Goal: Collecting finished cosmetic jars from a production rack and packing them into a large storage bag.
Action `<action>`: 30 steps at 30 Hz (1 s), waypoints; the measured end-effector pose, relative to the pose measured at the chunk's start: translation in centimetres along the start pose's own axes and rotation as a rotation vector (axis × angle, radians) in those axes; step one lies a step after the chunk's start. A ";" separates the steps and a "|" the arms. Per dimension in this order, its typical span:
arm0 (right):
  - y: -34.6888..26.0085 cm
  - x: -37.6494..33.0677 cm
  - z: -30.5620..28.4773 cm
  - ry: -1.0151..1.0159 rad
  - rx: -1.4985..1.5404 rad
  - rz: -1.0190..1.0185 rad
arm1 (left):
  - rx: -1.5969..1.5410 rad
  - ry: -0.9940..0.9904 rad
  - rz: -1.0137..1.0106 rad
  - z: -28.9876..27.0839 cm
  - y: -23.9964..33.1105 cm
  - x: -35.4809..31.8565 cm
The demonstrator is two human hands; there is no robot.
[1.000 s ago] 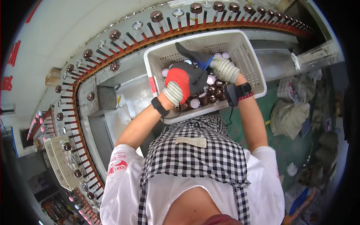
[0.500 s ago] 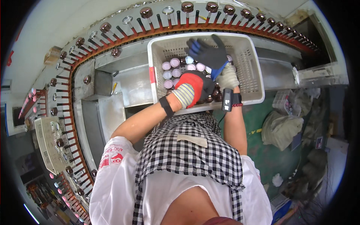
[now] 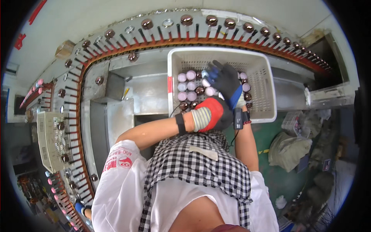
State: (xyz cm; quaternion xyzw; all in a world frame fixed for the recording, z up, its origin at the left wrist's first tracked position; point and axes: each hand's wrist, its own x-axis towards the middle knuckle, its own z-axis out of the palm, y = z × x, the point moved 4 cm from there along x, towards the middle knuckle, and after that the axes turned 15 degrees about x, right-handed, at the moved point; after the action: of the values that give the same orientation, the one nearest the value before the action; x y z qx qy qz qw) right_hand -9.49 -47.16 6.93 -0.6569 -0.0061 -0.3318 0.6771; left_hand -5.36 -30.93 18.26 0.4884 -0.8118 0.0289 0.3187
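Observation:
My right hand [image 3: 227, 82] wears a dark glove with a blue cuff [image 3: 235, 97] over a pale knitted liner. Its fingers stretch out above the crate, apart and empty. Against that wrist, my left hand [image 3: 219, 114] is closed at the edge of the blue cuff, in a red and black glove with a striped wristband; its fingertips are partly hidden. Under both hands lies a pale plastic crate [image 3: 257, 116] holding rows of round caps, some with pinkish-white tops [image 3: 191, 75], others shiny brown [image 3: 199, 90].
Behind the crate curves a conveyor rail [image 3: 166, 41] with upright spindles, many carrying shiny brown caps [image 3: 186, 20]. Metal trays [image 3: 147, 87] lie left of the crate. A beige crate [image 3: 48, 143] stands at far left. At right, a cloth sack [image 3: 288, 149] rests on the green floor.
The dark glove sits further down over my right hand, hiding more of the pale liner. My left hand has moved down towards me with the cuff. The whole view has shifted slightly.

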 end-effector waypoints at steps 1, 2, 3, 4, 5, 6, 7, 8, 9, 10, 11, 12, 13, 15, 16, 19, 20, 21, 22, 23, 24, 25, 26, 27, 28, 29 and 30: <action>-0.3 0.4 0.0 -0.145 -0.297 -0.070 | 0.023 0.003 0.027 -0.2 0.0 0.4; 0.1 0.6 0.5 -0.285 -0.589 -0.136 | 0.048 0.000 0.049 -0.5 0.0 0.3; -0.4 1.6 2.0 -0.445 -0.870 -0.202 | 0.081 0.003 0.052 -0.8 -0.2 0.0; -0.8 1.9 1.7 -0.126 -0.127 0.160 | 0.114 0.006 0.053 -1.2 -0.4 -0.2; -2.1 1.5 2.8 0.223 0.612 0.497 | 0.134 0.007 0.070 -1.3 -0.4 -0.1; -2.3 2.2 1.4 0.091 0.269 0.312 | 0.154 0.008 0.084 -1.5 -0.5 0.0; -2.3 2.9 0.4 -0.043 -0.070 0.126 | 0.174 0.008 0.094 -1.7 -0.6 0.0; -2.0 4.7 1.1 0.347 0.442 0.534 | 0.210 0.011 0.086 -2.0 -1.0 -0.1; -1.9 5.7 0.8 0.348 0.432 0.530 | 0.232 0.011 0.097 -2.1 -1.3 0.1; -1.4 6.5 0.9 0.359 0.585 0.664 | 0.254 0.011 0.102 -2.3 -1.6 0.2; -0.7 7.0 1.5 0.365 0.746 0.801 | 0.279 0.003 0.102 -2.5 -2.0 0.1; 0.0 6.4 1.7 0.365 0.381 0.659 | 0.302 -0.003 0.102 -3.2 -2.2 0.1; 1.8 6.4 0.9 0.361 0.379 0.664 | 0.302 -0.001 0.096 -4.1 -2.5 -0.2; 4.3 9.0 -0.9 0.274 0.144 0.527 | 0.323 -0.259 0.057 -5.5 -4.5 -1.0; 5.9 10.8 -1.2 0.436 0.425 0.494 | 0.391 -0.203 0.061 -5.6 -6.5 -2.0; 6.6 14.8 2.3 0.269 0.356 0.579 | 0.320 0.154 -0.043 -6.4 -7.9 -4.1; 5.4 16.2 4.1 0.261 0.357 0.584 | 0.324 0.155 -0.052 -6.4 -8.3 -4.6; 4.3 17.6 5.8 0.289 0.298 0.658 | 0.291 0.189 -0.071 -6.7 -8.7 -5.1; 3.7 18.8 7.4 0.316 0.238 0.730 | 0.259 0.222 -0.091 -7.2 -9.1 -5.5; 2.7 20.5 8.5 0.264 0.140 0.594 | 0.220 0.254 -0.095 -8.0 -9.6 -5.7; 2.1 23.1 8.1 0.143 0.085 0.508 | 0.286 0.062 -0.138 -8.3 -10.1 -5.4; 1.1 26.4 8.2 0.013 0.030 0.422 | 0.290 0.064 -0.144 -8.1 -10.9 -6.1; 0.0 29.0 9.0 -0.003 -0.213 0.329 | 0.193 0.208 -0.271 -7.4 -13.0 -7.4; -0.9 31.5 9.8 -0.005 -0.460 0.226 | 0.089 0.351 -0.383 -6.9 -15.1 -8.6; -0.3 33.9 9.5 -0.074 -0.629 0.200 | 0.335 0.245 -0.486 -6.3 -16.8 -9.2; 1.3 35.7 9.4 -0.073 -0.730 0.039 | 0.573 0.121 -0.669 -3.9 -19.1 -10.5; 2.5 37.6 11.3 -0.166 -0.711 0.360 | 0.481 0.113 -0.852 -2.8 -21.9 -12.1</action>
State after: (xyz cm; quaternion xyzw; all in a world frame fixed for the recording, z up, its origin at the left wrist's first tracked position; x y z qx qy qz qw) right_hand 25.78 -53.84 22.94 -0.8652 0.1695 -0.1352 0.4521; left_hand 17.64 -31.93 8.13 0.8344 -0.4916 0.1090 0.2239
